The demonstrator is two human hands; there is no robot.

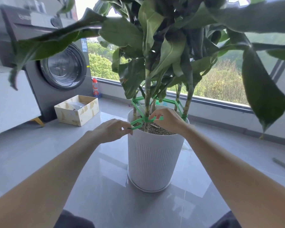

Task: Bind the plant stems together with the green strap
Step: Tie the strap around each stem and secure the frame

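Left hand [111,131] pinches green strap [139,121] end at white pot [155,155] rim; right hand [167,120] pinches strap beside front stem [147,102].

Bright daylight comes through the window [220,86] behind the pot [155,155], backlighting the leaves [122,33] above it. The floor [105,186] before the pot shows soft glare; the washing machine [62,68] to its left looks blurred and bowed.
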